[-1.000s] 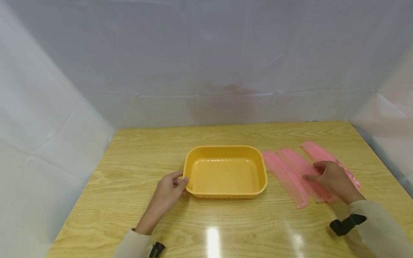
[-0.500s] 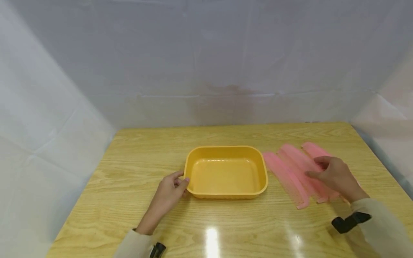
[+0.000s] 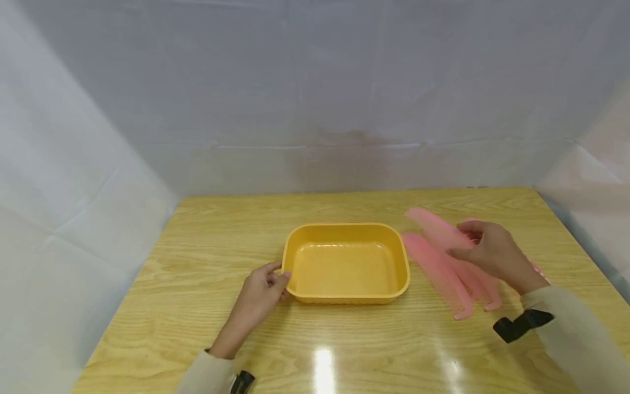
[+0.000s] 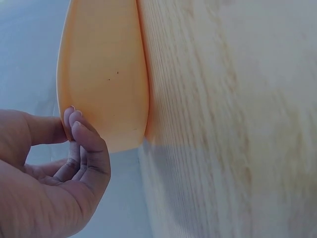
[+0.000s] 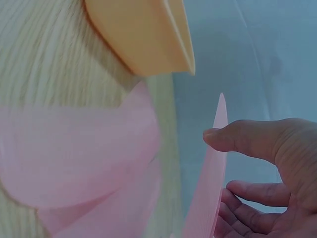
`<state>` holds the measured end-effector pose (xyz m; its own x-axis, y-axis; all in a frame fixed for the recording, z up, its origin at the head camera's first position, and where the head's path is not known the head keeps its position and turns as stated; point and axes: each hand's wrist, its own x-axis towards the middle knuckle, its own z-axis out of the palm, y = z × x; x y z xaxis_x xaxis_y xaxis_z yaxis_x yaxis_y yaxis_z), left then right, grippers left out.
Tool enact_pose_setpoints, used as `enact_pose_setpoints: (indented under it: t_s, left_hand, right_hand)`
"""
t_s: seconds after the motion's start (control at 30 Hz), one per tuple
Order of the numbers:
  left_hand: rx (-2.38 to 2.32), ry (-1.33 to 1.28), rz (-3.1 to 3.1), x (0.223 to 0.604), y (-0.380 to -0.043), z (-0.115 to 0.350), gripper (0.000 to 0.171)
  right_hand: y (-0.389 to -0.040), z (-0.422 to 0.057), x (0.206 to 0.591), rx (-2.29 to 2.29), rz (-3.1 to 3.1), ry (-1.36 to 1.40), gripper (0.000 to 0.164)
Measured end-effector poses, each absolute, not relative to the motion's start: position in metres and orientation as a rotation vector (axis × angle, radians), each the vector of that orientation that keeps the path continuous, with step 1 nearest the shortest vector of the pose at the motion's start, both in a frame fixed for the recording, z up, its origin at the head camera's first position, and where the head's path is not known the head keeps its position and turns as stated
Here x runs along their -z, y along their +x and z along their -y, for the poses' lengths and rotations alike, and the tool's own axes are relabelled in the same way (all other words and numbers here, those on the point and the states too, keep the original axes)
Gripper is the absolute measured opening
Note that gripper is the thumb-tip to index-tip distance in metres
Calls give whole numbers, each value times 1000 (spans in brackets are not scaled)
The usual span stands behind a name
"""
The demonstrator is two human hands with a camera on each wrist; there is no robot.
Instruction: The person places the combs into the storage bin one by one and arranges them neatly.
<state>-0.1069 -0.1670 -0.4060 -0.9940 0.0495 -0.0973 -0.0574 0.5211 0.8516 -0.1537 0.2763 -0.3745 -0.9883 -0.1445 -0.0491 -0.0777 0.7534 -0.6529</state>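
In the head view my left hand pinches the left rim of a yellow plastic basin, thumb inside the edge. The left wrist view shows the fingers curled at the basin wall. To the right, my right hand pinches a pink comb between thumb and fingers, raised above the table. That held comb appears edge-on in the right wrist view. Below it, pink combs lie slanted beside the basin. Another, with a shiny patterned end, is mostly hidden behind the right hand.
Everything stands on a wood-grain table. White sheeting hangs behind it and along both sides. Black straps with small devices sit on the wrists. Light glares on the table's front.
My right hand has lifted one pink comb off the group and moved it up and left, toward the basin's far right corner. The left hand keeps its hold on the basin rim.
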Motion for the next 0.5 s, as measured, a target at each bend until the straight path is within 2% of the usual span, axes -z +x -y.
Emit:
enact_pose_setpoints:
  t_s: [0.17,0.5]
  left_hand:
    - [-1496,10,-2644,404,-106,165,46]
    - [-1504,-25,-2634,401,-107,163,45]
  right_hand:
    - [-159,-258,362,1076,-2818,-228,79]
    - [-174,-220,351,1067,-2809,-362,64]
